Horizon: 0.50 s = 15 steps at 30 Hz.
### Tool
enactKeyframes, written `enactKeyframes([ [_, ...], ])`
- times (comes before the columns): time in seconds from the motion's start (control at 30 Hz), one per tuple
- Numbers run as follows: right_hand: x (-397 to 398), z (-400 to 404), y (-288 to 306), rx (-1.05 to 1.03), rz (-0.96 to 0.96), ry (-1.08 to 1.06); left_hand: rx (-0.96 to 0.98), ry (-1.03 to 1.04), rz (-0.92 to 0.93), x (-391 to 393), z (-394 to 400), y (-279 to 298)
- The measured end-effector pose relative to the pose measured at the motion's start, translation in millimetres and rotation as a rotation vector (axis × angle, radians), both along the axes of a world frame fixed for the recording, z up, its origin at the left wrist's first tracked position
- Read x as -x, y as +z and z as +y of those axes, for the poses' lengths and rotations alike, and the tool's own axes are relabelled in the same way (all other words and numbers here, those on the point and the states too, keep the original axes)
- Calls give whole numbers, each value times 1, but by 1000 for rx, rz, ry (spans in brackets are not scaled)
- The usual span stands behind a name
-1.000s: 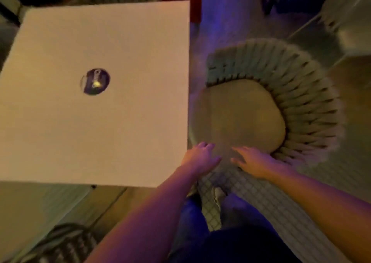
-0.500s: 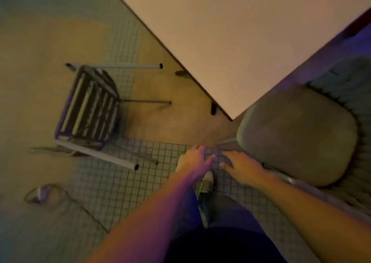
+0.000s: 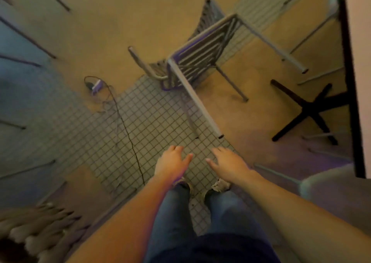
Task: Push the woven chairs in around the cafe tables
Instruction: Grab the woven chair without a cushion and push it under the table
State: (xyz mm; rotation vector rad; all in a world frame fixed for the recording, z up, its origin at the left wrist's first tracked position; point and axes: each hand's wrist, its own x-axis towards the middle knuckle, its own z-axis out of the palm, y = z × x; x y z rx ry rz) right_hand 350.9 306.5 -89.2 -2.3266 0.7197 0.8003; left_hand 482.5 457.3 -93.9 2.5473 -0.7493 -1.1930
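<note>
A metal-framed woven chair (image 3: 197, 61) lies tipped over on the floor ahead of me, its legs pointing toward me and to the right. My left hand (image 3: 172, 163) and my right hand (image 3: 228, 163) hover side by side above the tiled floor, short of the chair's nearest leg tip, both with fingers spread and holding nothing. The cushioned seat of another chair (image 3: 333, 186) shows at the right edge, beside the cafe table's edge (image 3: 350, 82). The woven back of a further chair (image 3: 34, 228) sits at the bottom left.
The table's black cross base (image 3: 309, 110) stands to the right of the fallen chair. A cable (image 3: 128, 134) runs across the small square tiles from a plug (image 3: 96, 86). Thin legs of other furniture line the left edge. My feet (image 3: 202, 186) are below my hands.
My view has swung left, away from the table top and the cushioned chair, toward the tipped-over chair, which now lies straight ahead. Both hands stay open and empty in front of me.
</note>
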Motion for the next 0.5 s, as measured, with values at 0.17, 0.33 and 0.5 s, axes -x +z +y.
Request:
enactKeyframes([
  [0.17, -104, 14, 5, -97, -61, -135, 72, 303, 83, -92, 42, -4],
  [0.33, -213, 20, -7, -120, -79, -195, 116, 589, 113, -177, 65, -17],
  [0.5, -318, 9, -31, -144, -56, -199, 79, 643, 113, -279, 50, -31],
])
